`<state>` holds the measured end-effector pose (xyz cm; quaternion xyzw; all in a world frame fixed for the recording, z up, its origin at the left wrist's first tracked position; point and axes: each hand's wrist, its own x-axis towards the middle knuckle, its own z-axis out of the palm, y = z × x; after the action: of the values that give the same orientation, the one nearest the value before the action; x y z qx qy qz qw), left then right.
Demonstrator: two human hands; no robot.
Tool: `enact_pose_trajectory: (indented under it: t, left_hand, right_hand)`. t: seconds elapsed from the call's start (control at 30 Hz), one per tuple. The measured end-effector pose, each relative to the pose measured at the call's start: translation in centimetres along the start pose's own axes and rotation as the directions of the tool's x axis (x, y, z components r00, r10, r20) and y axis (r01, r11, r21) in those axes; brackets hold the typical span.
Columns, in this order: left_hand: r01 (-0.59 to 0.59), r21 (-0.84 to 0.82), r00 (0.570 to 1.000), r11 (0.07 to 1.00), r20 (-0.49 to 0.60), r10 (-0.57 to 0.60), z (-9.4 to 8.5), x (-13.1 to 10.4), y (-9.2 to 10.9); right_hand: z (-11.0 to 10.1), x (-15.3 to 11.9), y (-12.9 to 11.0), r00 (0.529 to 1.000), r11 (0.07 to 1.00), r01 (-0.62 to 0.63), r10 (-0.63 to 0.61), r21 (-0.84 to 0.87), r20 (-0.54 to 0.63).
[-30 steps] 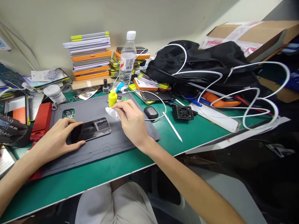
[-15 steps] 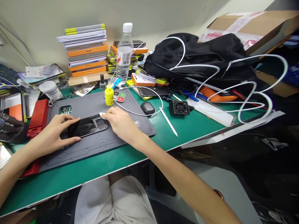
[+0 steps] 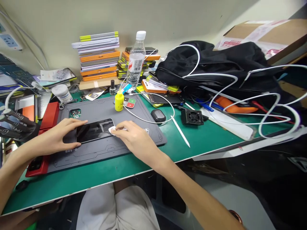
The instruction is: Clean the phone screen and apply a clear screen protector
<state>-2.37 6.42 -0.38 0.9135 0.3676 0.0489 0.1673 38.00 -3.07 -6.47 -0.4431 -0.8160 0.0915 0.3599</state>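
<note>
A dark phone-like panel with a glossy face lies flat on the grey work mat. My left hand grips its left end, thumb on the near edge and fingers on the far edge. My right hand pinches a small white wipe at the panel's right end. Behind the panel a yellow bottle stands on the mat, beside a small card with coloured squares.
A red device sits at the mat's left edge. Farther back are a water bottle and stacked boxes. To the right lie a black case, a white stylus, a small fan and looping white cables.
My right hand has moved with the wipe from the panel's far right corner toward the near side of its right end. The camera view has shifted, so the whole scene sits farther right.
</note>
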Motion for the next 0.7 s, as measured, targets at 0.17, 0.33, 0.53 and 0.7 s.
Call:
enact_pose_trajectory:
  t: [0.17,0.33,0.53,0.7]
  left_hand:
    - [-0.115,0.134,0.991,0.984,-0.055,0.123,0.3,0.3,1.5]
    - [-0.179,0.204,0.974,0.962,-0.102,0.202,1.1,0.3,2.1]
    - [-0.192,0.188,0.963,0.963,-0.151,0.222,1.2,0.4,2.0]
    - [-0.196,0.180,0.959,0.964,-0.171,0.227,1.3,0.3,1.5]
  right_hand:
    - [-0.7,1.0,1.8,1.000,0.982,-0.014,0.012,0.188,0.011]
    - [-1.3,1.7,2.5,0.997,0.960,-0.022,0.041,0.278,-0.061]
    - [-1.6,4.3,1.2,0.999,0.968,-0.005,0.015,0.250,-0.037]
    - [1.4,7.9,-4.0,0.995,0.994,0.017,-0.027,0.105,0.093]
